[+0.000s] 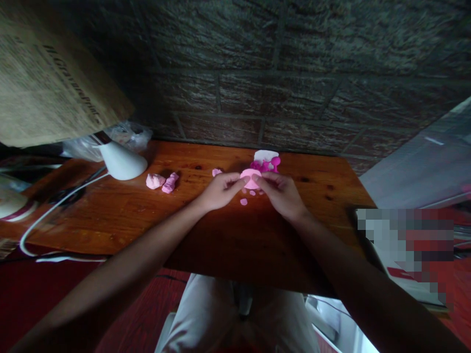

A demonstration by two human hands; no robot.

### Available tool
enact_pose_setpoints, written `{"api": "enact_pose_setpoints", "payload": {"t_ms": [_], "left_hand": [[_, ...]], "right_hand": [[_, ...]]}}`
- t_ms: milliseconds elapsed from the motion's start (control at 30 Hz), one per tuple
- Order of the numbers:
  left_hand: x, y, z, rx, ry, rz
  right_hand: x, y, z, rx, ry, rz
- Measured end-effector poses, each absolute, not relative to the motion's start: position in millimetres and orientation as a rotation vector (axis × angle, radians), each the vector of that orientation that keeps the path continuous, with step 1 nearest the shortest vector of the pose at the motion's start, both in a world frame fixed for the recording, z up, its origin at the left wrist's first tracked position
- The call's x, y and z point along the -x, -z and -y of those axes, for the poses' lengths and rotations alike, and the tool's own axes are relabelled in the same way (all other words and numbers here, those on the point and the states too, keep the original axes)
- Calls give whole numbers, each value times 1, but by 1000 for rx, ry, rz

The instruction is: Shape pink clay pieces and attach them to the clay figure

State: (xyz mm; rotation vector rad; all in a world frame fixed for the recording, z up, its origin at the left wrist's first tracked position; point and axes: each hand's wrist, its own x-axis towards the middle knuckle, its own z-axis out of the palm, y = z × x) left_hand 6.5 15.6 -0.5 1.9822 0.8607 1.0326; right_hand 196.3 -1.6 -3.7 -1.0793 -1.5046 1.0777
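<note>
Between my two hands is a pink clay disc (pixel 250 179), flat and round, held up over the table. My left hand (pixel 222 191) pinches its left side with thumb and fingers. On the opposite side, my right hand (pixel 281 195) grips it the same way. Just behind the disc lie magenta plastic pieces (pixel 274 162), partly hidden, in front of a small white piece (pixel 266 155). Below my fingertips a little flat pink bit (pixel 243 201) rests on the wood, with other small bits close by. A pink lump (pixel 216 172) shows behind my left hand.
Crumpled pink lumps (pixel 162 182) lie left on the wooden table (pixel 221 240). A lamp with a white base (pixel 124 161) and a printed paper shade (pixel 55 83) stands further left, its white cable (pixel 44 220) curving forward. A clear plastic bag (pixel 128 135) lies behind it, and a stone-block wall (pixel 239 98) rises at the back.
</note>
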Motion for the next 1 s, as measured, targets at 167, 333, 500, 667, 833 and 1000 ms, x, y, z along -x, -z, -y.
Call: {"api": "enact_pose_setpoints", "payload": {"t_ms": [167, 333, 500, 667, 833, 1000], "left_hand": [[-3, 1, -16, -2021, -1080, -859], [-4, 4, -16, -2011, -1086, -877], [-6, 4, -17, -1922, -1044, -833], [-4, 4, -18, -1971, -1059, -841], [-5, 7, -17, -2003, -1063, -858], [-6, 7, -15, -2017, -1076, -856]], "right_hand": [[-197, 2, 2, 1079, -1149, 1512], [-199, 0, 2, 1071, -1075, 1582], [-198, 4, 2, 1076, -1023, 1647], [-196, 4, 3, 1068, -1075, 1567], [-196, 3, 3, 1070, -1011, 1579], [-193, 9, 2, 1105, -848, 1629]]}}
